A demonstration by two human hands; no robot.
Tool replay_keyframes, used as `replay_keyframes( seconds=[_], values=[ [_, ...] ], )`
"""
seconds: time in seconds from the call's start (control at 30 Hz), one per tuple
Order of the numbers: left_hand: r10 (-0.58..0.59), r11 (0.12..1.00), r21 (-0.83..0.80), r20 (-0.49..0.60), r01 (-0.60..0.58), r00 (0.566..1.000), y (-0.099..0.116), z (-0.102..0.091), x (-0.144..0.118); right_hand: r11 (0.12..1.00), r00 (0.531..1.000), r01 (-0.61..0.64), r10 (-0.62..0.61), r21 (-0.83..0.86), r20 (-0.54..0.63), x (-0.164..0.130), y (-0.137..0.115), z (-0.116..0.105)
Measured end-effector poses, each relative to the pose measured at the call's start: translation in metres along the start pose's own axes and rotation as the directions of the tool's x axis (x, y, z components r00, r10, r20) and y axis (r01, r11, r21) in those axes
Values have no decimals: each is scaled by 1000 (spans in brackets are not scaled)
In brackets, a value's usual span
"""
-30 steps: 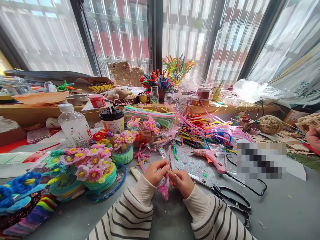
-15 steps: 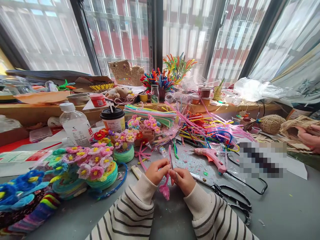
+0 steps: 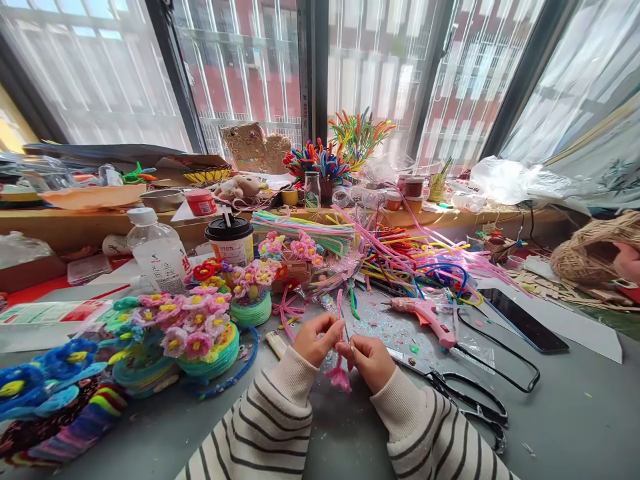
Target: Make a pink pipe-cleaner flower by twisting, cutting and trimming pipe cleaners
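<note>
My left hand [image 3: 316,341] is closed on a pink pipe cleaner [image 3: 340,299], whose fuzzy end stands up above the fingers. Close beside it, my right hand [image 3: 371,361] pinches the same piece, fingertips nearly meeting the left ones. Below the fingers hangs a small pink pipe-cleaner flower [image 3: 339,379]. A thin dark strip runs between the hands; I cannot tell what it is. Right of my right hand lie large black-handled scissors [image 3: 470,399], and behind them a pink glue gun [image 3: 425,317].
Pots of pipe-cleaner flowers [image 3: 195,323] crowd the left, with a plastic bottle [image 3: 159,257] and a lidded cup [image 3: 230,241] behind. Loose pipe cleaners [image 3: 400,250] pile up at the back. A phone [image 3: 525,320] lies right. Another person's hand [image 3: 629,261] touches a twine bundle [image 3: 583,257].
The pink flower has swung slightly and faces differently, while my hands keep their grip. At far right, the other person's twine bundle has turned and shifted left. The whole view has moved a little.
</note>
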State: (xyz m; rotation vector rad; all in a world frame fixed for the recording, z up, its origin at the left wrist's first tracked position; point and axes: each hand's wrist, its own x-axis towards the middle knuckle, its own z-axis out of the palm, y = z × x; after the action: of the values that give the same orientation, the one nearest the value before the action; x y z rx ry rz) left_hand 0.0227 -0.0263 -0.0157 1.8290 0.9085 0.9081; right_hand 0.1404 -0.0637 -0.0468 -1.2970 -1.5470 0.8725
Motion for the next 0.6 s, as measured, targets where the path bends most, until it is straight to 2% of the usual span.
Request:
replay_keyframes(
  seconds=[0.1,0.33,0.6],
  values=[
    [6,1000,3,-26,-6,1000,-1,-1,0,1000,1000,4,-5,19,16,0,-1,0],
    [46,998,43,54,-49,997,-2,-1,-2,999,996,1,-6,48,93,0,1,-1],
    [52,999,8,53,-52,997,-3,-1,0,1000,999,-29,30,-7,23,0,2,-1]
  ],
)
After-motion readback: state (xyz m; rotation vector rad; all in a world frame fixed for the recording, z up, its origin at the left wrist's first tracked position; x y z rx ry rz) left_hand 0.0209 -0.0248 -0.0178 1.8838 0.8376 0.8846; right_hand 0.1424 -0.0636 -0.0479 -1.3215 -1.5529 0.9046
